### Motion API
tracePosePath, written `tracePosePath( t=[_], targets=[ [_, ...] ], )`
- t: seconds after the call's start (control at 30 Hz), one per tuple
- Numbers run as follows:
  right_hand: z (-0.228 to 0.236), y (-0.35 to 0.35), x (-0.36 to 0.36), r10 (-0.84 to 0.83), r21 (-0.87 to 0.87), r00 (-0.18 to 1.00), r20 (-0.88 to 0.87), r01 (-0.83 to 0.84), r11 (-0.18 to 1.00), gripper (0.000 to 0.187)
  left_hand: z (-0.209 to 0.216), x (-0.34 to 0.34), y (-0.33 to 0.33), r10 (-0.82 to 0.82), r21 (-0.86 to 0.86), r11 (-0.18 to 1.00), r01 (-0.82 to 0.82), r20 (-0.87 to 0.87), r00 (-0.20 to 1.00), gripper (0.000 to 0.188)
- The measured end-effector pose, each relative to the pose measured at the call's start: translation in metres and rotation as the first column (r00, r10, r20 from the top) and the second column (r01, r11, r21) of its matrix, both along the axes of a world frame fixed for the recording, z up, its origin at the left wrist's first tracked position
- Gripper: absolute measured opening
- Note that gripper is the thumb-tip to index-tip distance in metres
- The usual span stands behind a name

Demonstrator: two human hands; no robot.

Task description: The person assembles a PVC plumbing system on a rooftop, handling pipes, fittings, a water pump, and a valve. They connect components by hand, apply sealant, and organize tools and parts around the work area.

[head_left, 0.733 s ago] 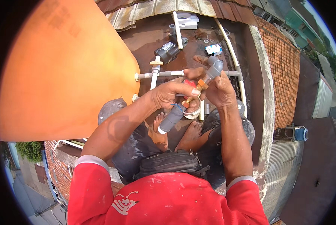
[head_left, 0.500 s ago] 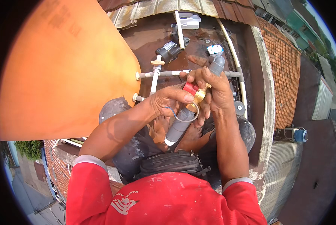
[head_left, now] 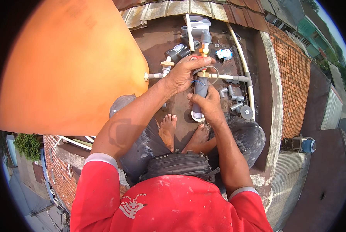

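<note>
A joined pipe piece stands lengthwise in front of me: a grey elbow (head_left: 206,36) at the far end, a brass fitting (head_left: 204,50) with a red part in the middle, and a thick grey pipe (head_left: 200,91) at the near end. My left hand (head_left: 184,73) is closed round the red and brass middle, its fingers covering much of it. Lower down, my right hand (head_left: 209,103) grips the grey pipe, thumb across its front. A thin cable (head_left: 218,73) loops out beside the brass nut. The pipe's near end is over a white round piece (head_left: 198,118).
A large orange tank (head_left: 72,69) fills the left. White pipes with a tan-handled valve (head_left: 167,63) lie ahead, near a black pump-like unit (head_left: 177,53) and a blue-white packet (head_left: 224,54). Several grey pipe tees (head_left: 238,99) and a grey disc (head_left: 246,112) lie right, along a low wall (head_left: 272,96).
The pipe piece has swung from slanted to nearly straight and moved away from me. My right hand has shifted from the elbow end down to the grey pipe; my left stays on the middle.
</note>
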State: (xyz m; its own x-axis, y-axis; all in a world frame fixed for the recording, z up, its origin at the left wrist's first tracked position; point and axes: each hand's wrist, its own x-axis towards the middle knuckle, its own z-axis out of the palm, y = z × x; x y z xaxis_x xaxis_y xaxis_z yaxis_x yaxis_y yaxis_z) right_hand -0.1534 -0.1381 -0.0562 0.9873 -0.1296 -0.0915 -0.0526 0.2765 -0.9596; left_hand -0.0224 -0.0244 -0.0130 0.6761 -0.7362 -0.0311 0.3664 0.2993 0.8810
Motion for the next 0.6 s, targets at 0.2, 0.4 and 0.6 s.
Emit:
tracePosePath(
  t=[0.2, 0.4, 0.6],
  targets=[
    [0.054, -0.057, -0.019, -0.261, -0.227, 0.965, 0.036, 0.262, 0.938, 0.031, 0.029, 0.007, 0.011, -0.011, 0.087, 0.996, 0.015, -0.040, 0.999, 0.065],
    [0.121, -0.159, -0.049, -0.372, -0.325, 0.928, 0.000, 0.352, 0.878, 0.033, 0.025, 0.029, 0.055, 0.166, 0.383, 0.909, -0.166, 0.032, 0.986, 0.046],
    [0.000, -0.217, -0.063, -0.481, -0.562, 0.859, -0.172, 0.316, 0.764, 0.034, -0.033, 0.039, 0.045, 0.040, 0.493, 0.868, -0.061, 0.052, 0.998, 0.038]
  ],
)
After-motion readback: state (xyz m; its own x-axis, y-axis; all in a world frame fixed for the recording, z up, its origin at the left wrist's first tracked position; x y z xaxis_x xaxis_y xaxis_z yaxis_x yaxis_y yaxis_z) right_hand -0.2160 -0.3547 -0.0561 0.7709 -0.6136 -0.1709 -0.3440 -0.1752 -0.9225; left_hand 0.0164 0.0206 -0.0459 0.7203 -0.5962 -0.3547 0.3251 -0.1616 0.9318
